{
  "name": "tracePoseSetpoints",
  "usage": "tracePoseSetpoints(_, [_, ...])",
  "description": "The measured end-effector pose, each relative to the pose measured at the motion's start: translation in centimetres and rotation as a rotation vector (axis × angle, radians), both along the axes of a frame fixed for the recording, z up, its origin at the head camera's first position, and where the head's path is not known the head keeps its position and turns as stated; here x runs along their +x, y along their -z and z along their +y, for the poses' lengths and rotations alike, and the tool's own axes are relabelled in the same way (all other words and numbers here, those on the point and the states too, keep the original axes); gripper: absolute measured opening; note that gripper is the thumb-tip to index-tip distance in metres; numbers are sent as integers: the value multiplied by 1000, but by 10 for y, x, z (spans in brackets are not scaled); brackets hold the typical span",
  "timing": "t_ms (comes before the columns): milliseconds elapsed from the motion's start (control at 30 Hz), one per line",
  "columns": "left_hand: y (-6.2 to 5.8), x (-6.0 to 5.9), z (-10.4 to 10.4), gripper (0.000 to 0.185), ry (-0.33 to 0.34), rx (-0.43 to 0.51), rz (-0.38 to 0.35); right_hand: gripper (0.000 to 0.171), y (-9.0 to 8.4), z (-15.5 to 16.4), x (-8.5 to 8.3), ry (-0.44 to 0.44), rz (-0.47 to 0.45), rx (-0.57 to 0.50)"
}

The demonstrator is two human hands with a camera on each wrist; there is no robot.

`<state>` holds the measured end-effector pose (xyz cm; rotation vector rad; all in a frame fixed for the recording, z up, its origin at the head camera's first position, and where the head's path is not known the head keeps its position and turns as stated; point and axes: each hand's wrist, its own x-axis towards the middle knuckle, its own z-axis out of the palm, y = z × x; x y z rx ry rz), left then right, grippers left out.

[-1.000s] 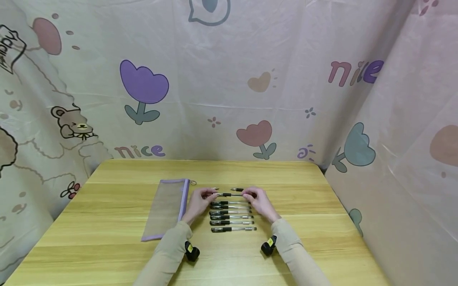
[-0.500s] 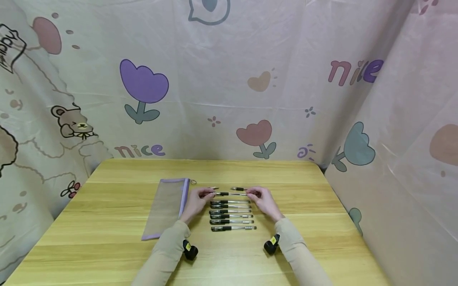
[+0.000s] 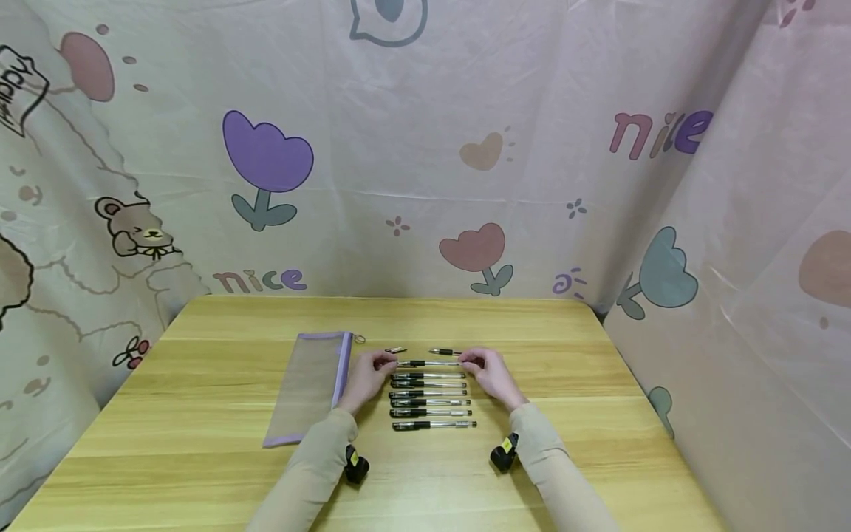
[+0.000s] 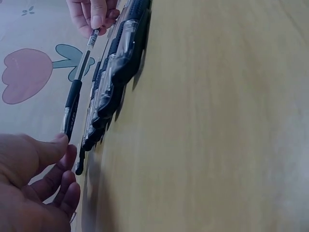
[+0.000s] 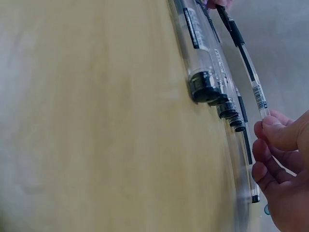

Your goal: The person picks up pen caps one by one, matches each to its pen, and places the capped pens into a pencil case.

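In the head view my left hand (image 3: 368, 375) and right hand (image 3: 487, 373) hold one gel pen (image 3: 428, 363) level between them, behind a row of pens. The left thumb and fingers pinch its black-capped end, as the left wrist view shows on the pen (image 4: 72, 99). At the other end, the right thumb and index finger pinch the clear barrel (image 5: 252, 77) beside its barcode label. Several similar capped pens (image 3: 428, 404) lie side by side on the table nearer the body, caps to the left.
A mesh zip pouch (image 3: 309, 388) with purple trim lies left of the pens, partly behind the left forearm. Behind the held pen lie a small slim piece (image 3: 396, 349) and another dark-gripped pen (image 3: 442, 352), partly covered by the right hand. Patterned cloth (image 3: 399, 148) hangs behind the table.
My right hand has shifted slightly to the right, and more of the held pen's clear end shows. The left hand has stayed nearly in place. The row of pens is unmoved.
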<state>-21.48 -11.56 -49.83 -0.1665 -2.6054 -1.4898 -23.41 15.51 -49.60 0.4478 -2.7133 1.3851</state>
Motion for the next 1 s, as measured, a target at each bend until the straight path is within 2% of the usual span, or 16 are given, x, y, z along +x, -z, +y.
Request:
tracePoseSetpoints(267, [-3,1,2,12,-43,-51,-61,11,6,-1,-6,-1,14,62])
tracePoseSetpoints(533, [1,0,6,12,-73,-65,-53,12,7,-3,-7,8,18,123])
tracePoseSetpoints(767, [5,-1,10,12,-108,-111,-22,11,4,-6,-7,23,-9,121])
tracePoseSetpoints(1000, [5,-1,11,13,-128,-145,-12,11,4,-6,-6,20,5,145])
